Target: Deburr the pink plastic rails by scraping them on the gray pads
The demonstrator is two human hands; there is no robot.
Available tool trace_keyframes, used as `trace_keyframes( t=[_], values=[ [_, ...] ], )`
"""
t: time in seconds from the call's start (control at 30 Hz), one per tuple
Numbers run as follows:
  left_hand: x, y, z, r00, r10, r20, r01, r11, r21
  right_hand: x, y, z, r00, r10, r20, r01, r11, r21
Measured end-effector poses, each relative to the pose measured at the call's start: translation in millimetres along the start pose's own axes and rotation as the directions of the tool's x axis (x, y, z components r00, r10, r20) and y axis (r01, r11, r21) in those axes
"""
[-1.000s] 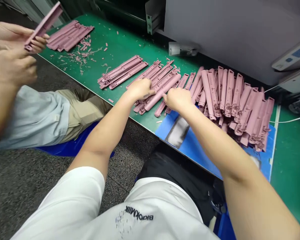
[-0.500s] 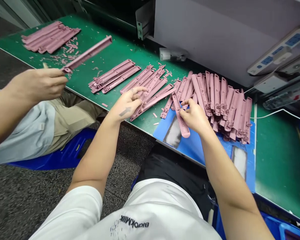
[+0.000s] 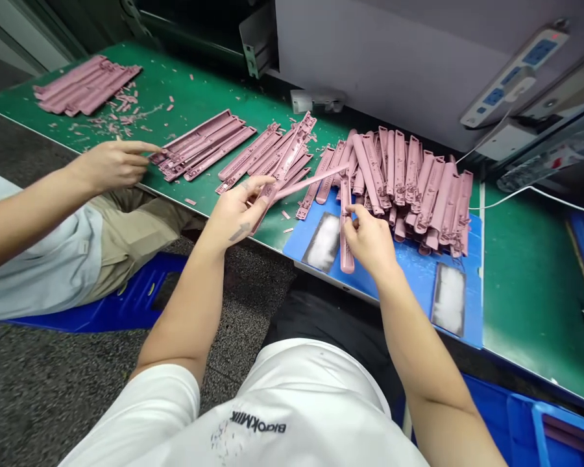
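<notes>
My left hand [image 3: 238, 214] is closed on the near end of a long pink plastic strip [image 3: 294, 146], which points up and away over a small group of similar strips. A second, thinner-looking pink strip [image 3: 316, 180] runs from beside my left fingers toward the right; I cannot tell whether those fingers grip it too. Between thumb and fingers, my right hand [image 3: 371, 241] pinches another pink plastic strip [image 3: 346, 256] with a rounded near end, above the blue board [image 3: 365, 279]. Right behind that hand lies a large heap of pink strips [image 3: 418, 185].
At the left, a co-worker's hand [image 3: 111, 167] touches a stack of pink strips [image 3: 209, 146]. More strips [image 3: 85, 84] and pink scraps lie on the green table [image 3: 175, 84]. A power strip [image 3: 516, 74] is on the right wall, with a white cable [image 3: 506, 201] below.
The strip in my right hand has swung more upright. My left fingers have closed on a strip. The co-worker's hand has lowered to the stack, its raised strip no longer held up.
</notes>
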State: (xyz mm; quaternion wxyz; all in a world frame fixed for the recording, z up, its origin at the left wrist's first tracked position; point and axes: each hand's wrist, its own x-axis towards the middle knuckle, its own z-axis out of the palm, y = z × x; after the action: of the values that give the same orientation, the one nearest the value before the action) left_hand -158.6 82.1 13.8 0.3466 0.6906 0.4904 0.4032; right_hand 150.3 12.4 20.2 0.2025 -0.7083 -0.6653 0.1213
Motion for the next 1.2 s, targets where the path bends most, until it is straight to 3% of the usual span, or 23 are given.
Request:
trace_keyframes(
  t=[0.1, 0.2, 0.3, 0.37, 0.47, 0.57, 0.63, 0.73, 0.83, 0.93, 1.0, 1.07, 1.13, 1.2],
  values=[
    [5.5, -7.1, -7.9, 1.000, 0.023, -0.021, -0.019, 0.987, 0.158, -6.8, 4.0, 0.8, 0.998, -0.039, -0.040, 0.042, 0.995, 0.091],
    [37.8, -15.8, -13.3, 1.000, 0.009, -0.018, 0.000, 0.910, 0.416, -15.8, 7.1, 2.7, 0.999, -0.039, -0.025, 0.042, 0.992, 0.123],
    [72.0, -21.9, -7.3, 0.998, -0.009, 0.063, -0.030, 0.810, 0.586, -24.1, 9.4, 5.9, 1.000, -0.026, -0.014, 0.028, 0.990, 0.137],
    [80.4, -22.2, 1.8, 0.987, 0.056, 0.148, -0.136, 0.784, 0.606, -28.6, 10.5, 7.4, 1.000, -0.025, -0.016, 0.027, 0.988, 0.150],
    [73.1, -19.1, 14.8, 0.940, 0.152, 0.306, -0.309, 0.762, 0.570, -32.8, 10.7, 7.8, 0.999, -0.034, -0.017, 0.036, 0.985, 0.169],
    [63.0, -13.9, 17.6, 0.949, 0.142, 0.280, -0.283, 0.778, 0.562, -34.7, 8.7, 6.4, 1.000, -0.004, -0.001, 0.004, 0.982, 0.190],
    [59.7, -8.2, 14.1, 0.978, 0.143, 0.151, -0.199, 0.851, 0.486, -37.5, 8.1, 3.9, 0.999, 0.035, 0.019, -0.038, 0.975, 0.219],
    [49.9, 5.5, 7.8, 0.997, 0.065, 0.037, -0.069, 0.989, 0.131, -51.7, 13.8, -4.5, 0.998, 0.058, 0.008, -0.057, 0.926, 0.373],
    [25.0, 24.0, 5.0, 0.987, -0.058, 0.147, 0.093, 0.964, -0.248, -82.3, 32.5, -20.6, 0.999, 0.053, -0.006, -0.034, 0.716, 0.698],
    [-8.3, 42.4, 5.1, 0.955, -0.099, 0.280, 0.208, 0.894, -0.396, -122.3, 59.9, -42.2, 0.999, 0.041, -0.036, 0.015, 0.444, 0.896],
    [-28.3, 53.4, 7.2, 0.936, -0.116, 0.333, 0.262, 0.860, -0.437, -146.5, 76.0, -58.0, 0.987, 0.076, -0.139, 0.095, 0.423, 0.901],
    [-44.7, 63.5, 13.0, 0.907, -0.154, 0.393, 0.343, 0.811, -0.474, -164.2, 86.5, -73.4, 0.927, 0.193, -0.323, 0.171, 0.548, 0.819],
    [-57.7, 72.5, 24.1, 0.864, -0.190, 0.466, 0.437, 0.742, -0.508, -174.0, 90.9, -86.6, 0.772, 0.322, -0.548, 0.176, 0.721, 0.671],
    [-68.3, 79.7, 40.1, 0.813, -0.208, 0.544, 0.525, 0.666, -0.530, -177.4, 90.5, -95.3, 0.611, 0.332, -0.719, 0.162, 0.837, 0.523]
  ],
)
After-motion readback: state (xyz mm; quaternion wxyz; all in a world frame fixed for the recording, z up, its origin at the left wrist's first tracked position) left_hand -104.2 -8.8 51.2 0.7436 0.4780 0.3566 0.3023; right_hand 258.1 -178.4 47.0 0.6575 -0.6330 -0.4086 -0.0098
